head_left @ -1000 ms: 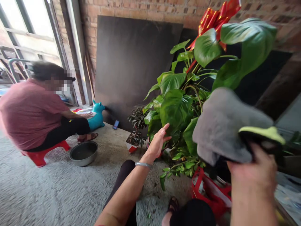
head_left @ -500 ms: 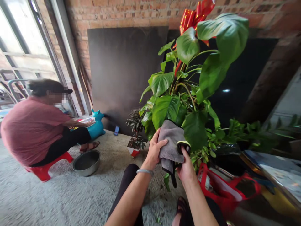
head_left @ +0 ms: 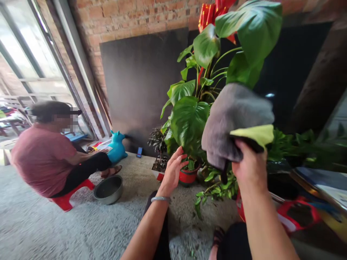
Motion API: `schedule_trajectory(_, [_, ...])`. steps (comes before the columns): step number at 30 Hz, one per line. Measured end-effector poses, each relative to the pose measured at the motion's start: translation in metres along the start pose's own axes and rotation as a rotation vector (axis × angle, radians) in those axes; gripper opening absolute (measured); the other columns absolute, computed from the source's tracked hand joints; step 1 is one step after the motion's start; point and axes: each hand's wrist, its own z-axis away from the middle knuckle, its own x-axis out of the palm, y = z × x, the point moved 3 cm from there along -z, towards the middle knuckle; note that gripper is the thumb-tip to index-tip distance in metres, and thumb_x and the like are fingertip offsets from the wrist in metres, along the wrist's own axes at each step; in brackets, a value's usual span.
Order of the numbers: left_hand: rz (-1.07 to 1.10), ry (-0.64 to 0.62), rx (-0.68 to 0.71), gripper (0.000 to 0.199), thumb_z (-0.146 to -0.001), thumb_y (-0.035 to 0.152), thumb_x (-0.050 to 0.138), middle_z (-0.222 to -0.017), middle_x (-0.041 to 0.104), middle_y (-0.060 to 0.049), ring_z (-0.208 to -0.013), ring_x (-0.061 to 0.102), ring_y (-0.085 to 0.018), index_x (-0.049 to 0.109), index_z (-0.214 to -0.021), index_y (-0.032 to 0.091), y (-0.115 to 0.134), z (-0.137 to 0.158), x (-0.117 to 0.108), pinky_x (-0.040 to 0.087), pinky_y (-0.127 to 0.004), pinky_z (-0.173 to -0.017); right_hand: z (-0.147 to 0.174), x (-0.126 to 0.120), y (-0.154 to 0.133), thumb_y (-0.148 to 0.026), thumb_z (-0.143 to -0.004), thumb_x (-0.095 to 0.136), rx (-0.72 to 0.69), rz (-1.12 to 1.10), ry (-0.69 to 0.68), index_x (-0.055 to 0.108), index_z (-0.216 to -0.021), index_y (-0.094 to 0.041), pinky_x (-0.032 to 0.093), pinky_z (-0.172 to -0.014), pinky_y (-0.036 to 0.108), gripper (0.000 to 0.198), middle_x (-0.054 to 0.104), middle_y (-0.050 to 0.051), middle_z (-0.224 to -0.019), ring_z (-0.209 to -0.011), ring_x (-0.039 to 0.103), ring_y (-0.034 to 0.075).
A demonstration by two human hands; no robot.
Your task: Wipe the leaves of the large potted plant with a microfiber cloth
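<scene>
A grey cloth with a yellow-green underside and dark edging hangs from my right hand, whose fingers are closed on its lower edge. The cloth covers part of a tall potted plant with broad green leaves. My left hand is open, fingers stretched upward, at the lower tip of a large leaf; whether it touches the leaf I cannot tell. Behind that hand stands the plant's red and green pot. A red ribbon bow sits at the plant's top.
At left a person sits on a red stool near a grey basin. By the dark panel are a blue toy animal, a phone and a small dark-leaved plant. A red bag lies right.
My right hand has moved up and right with the cloth. My left hand has let go of the cloth and opened near the leaf. The view has shifted slightly.
</scene>
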Motion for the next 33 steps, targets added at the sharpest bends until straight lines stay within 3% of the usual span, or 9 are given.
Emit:
schedule_trajectory(4, [-0.071,-0.059,-0.015,0.060,-0.076,0.044,0.088,-0.142,0.069,-0.012,-0.133,0.061,-0.034,0.076,-0.131,0.021,0.002,0.002,0.015,0.048,-0.045,-0.108,-0.010,0.019,0.036,-0.034,-0.046,0.087,0.207,0.010,0.015,0.078,-0.089,-0.020,0.059,-0.096,0.045,0.046,0.081,0.003,-0.091,-0.094,0.075,0.027])
schedule_trajectory(7, [-0.141,-0.032,-0.010,0.062,-0.074,0.044,0.090,-0.130,0.075,-0.011,-0.130,0.062,-0.032,0.077,-0.130,0.021,0.004,0.003,0.013,0.049,-0.041,-0.106,0.042,-0.014,0.085,-0.034,-0.041,0.086,0.649,0.058,-0.059,0.078,-0.081,-0.021,0.062,-0.080,0.045,0.042,0.079,0.002,-0.075,-0.078,0.074,0.029])
schedule_trajectory(9, [-0.168,0.006,0.002,0.060,-0.074,0.043,0.089,-0.134,0.073,-0.011,-0.129,0.062,-0.032,0.078,-0.128,0.021,0.004,0.003,0.003,0.050,-0.039,-0.102,0.077,-0.052,0.096,-0.036,-0.039,0.089,0.755,0.090,-0.025,0.078,-0.078,-0.022,0.062,-0.072,0.042,0.043,0.079,0.002,-0.074,-0.073,0.074,0.029])
schedule_trajectory(14, [-0.157,0.146,-0.093,0.051,-0.070,0.034,0.088,-0.145,0.067,-0.013,-0.123,0.064,-0.030,0.078,-0.119,0.020,-0.013,-0.012,-0.019,0.053,-0.038,-0.095,0.068,-0.109,0.029,-0.031,-0.034,0.094,0.500,0.086,0.226,0.078,-0.076,-0.022,0.060,-0.065,0.037,0.046,0.078,0.000,-0.072,-0.066,0.072,0.024])
schedule_trajectory(19, [-0.096,0.255,-0.159,0.049,-0.071,0.027,0.082,-0.136,0.069,-0.012,-0.114,0.065,-0.024,0.073,-0.119,0.021,-0.036,-0.058,0.001,0.054,-0.032,-0.086,-0.010,-0.065,-0.021,-0.028,-0.040,0.092,0.063,-0.134,0.324,0.077,-0.083,-0.022,0.060,-0.087,0.037,0.046,0.079,-0.001,-0.085,-0.085,0.073,0.021])
schedule_trajectory(23, [-0.165,0.239,-0.283,0.036,-0.071,0.031,0.081,-0.106,0.074,-0.010,-0.096,0.066,-0.021,0.074,-0.103,0.017,-0.054,-0.085,0.024,0.051,-0.030,-0.077,-0.002,-0.036,0.037,-0.029,-0.044,0.086,0.377,-0.043,0.090,0.079,-0.084,-0.021,0.058,-0.093,0.043,0.041,0.081,0.002,-0.085,-0.091,0.074,0.027])
schedule_trajectory(27, [-0.268,0.224,-0.306,0.038,-0.070,0.036,0.084,-0.100,0.075,-0.009,-0.089,0.067,-0.021,0.074,-0.100,0.017,-0.060,-0.090,0.015,0.051,-0.032,-0.080,0.072,-0.070,0.070,-0.033,-0.051,0.084,0.614,0.192,-0.178,0.081,-0.078,-0.024,0.059,-0.083,0.041,0.029,0.082,0.003,-0.082,-0.089,0.076,0.032])
schedule_trajectory(30, [-0.301,0.219,-0.295,0.037,-0.067,0.031,0.084,-0.105,0.076,-0.010,-0.088,0.066,-0.020,0.074,-0.100,0.019,-0.055,-0.089,0.004,0.052,-0.032,-0.078,0.093,-0.110,0.043,-0.025,-0.050,0.082,0.545,0.292,-0.209,0.079,-0.072,-0.024,0.061,-0.072,0.037,0.023,0.080,0.002,-0.073,-0.080,0.077,0.031])
schedule_trajectory(33, [-0.277,0.170,-0.283,0.031,-0.065,0.028,0.085,-0.100,0.074,-0.008,-0.089,0.066,-0.020,0.071,-0.092,0.020,-0.051,-0.089,0.009,0.054,-0.032,-0.078,0.056,-0.128,0.006,-0.025,-0.057,0.079,0.319,0.419,-0.080,0.078,-0.077,-0.027,0.063,-0.067,0.031,0.020,0.082,0.001,-0.079,-0.081,0.079,0.025])
